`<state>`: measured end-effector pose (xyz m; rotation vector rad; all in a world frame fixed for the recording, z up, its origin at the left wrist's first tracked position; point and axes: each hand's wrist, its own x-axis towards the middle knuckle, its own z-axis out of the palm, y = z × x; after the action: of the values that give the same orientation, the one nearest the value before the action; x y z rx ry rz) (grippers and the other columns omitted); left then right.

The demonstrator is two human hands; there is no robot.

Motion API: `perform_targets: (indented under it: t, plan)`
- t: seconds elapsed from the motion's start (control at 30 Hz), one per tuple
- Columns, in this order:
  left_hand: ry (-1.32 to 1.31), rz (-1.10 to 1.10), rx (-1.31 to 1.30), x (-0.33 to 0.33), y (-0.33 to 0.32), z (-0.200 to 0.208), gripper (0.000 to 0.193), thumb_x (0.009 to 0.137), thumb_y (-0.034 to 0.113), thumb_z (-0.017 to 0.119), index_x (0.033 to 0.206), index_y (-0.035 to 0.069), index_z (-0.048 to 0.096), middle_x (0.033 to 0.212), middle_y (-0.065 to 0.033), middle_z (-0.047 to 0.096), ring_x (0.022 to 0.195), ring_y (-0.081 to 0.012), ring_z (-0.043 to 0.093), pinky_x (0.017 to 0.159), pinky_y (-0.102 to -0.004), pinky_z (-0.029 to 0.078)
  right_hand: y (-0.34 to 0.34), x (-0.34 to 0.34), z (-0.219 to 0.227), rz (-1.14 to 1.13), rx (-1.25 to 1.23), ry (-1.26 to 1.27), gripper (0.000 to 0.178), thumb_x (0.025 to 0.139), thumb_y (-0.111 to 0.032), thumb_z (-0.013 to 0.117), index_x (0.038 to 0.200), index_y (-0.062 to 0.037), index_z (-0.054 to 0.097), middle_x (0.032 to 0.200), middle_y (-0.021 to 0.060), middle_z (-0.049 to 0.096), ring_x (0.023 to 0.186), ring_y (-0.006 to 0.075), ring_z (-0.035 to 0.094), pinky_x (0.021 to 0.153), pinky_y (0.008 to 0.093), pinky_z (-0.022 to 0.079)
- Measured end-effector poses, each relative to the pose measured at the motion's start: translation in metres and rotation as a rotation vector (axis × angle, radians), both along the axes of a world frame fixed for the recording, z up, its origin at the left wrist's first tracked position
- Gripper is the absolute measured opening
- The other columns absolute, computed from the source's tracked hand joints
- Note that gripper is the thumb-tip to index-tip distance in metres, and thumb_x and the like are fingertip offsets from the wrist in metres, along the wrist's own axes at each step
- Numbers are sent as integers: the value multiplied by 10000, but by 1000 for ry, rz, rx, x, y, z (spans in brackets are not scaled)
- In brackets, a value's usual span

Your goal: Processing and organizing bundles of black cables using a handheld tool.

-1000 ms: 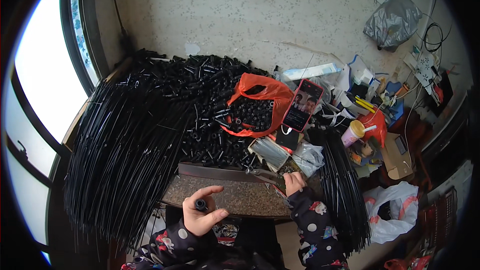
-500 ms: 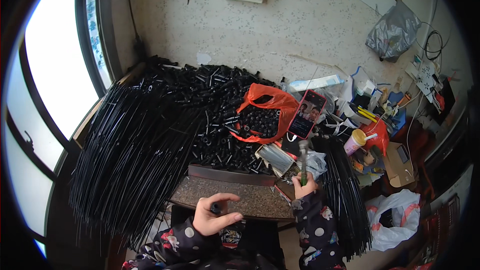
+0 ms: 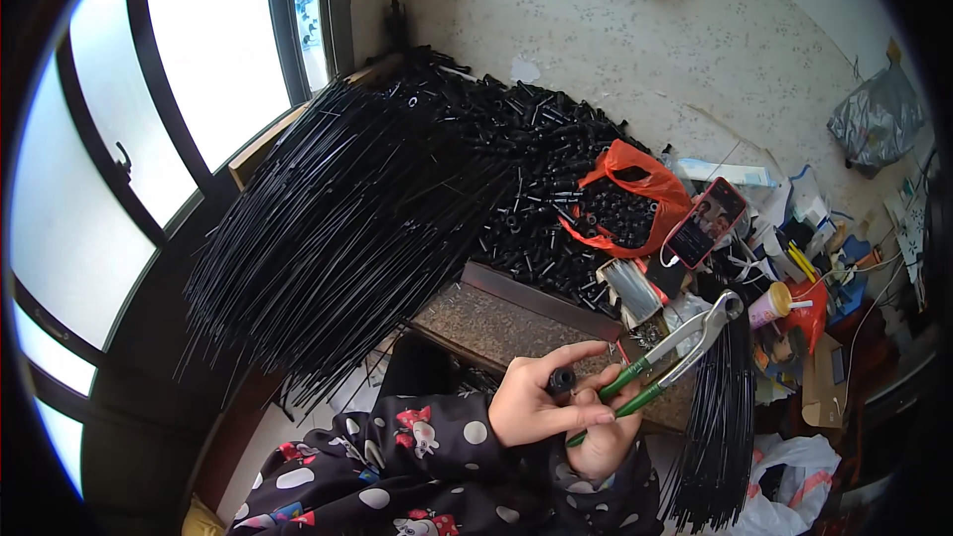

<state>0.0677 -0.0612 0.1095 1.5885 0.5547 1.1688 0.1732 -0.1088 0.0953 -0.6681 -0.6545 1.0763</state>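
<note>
Your left hand (image 3: 531,407) pinches a small black plastic cap (image 3: 563,380) while your right hand (image 3: 606,437) grips green-handled metal pliers (image 3: 675,352), heaps of black parts (image 3: 536,169) still unprocessed far left.

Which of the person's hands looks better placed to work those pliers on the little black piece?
Probably the right hand: it grips the green-handled pliers. The left hand pinches the small black tube.

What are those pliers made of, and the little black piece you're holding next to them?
The pliers look like bare grey steel at the head, dull with a slight shine, and the handles seem coated in glossy green plastic or rubber. The right hand grips them. The small black tube piece in the left hand looks like matte plastic or rubber; the picture leaves it open.
</note>
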Motion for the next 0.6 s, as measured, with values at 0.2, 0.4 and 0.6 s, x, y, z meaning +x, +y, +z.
perform_targets:
  t: [0.2, 0.4, 0.6]
  plan:
    - [-23, 28, 38, -5, -4, -2, 622, 667, 247, 751, 1167, -8, 482, 497, 35, 420, 491, -18, 404, 486, -168, 340, -3, -8, 3, 8, -19, -15, 314, 714, -29, 658, 939, -37, 439, 748, 52, 546, 642, 81, 514, 558, 177, 412]
    - [47, 54, 58, -10, -6, 3, 660, 679, 249, 740, 1210, 1, 437, 541, 11, 468, 550, -29, 454, 531, -174, 367, -5, -13, 3, -64, 14, -62, 323, 716, -47, 667, 942, -34, 436, 768, 61, 543, 654, 88, 515, 581, 180, 418]
    - [-14, 6, 55, -6, -3, -5, 704, 686, 258, 728, 1251, 12, 390, 582, -6, 512, 594, -52, 498, 592, -205, 400, 6, -11, -5, -283, 201, -429, 350, 710, -81, 689, 943, -29, 433, 774, 61, 532, 647, 100, 516, 574, 187, 411]
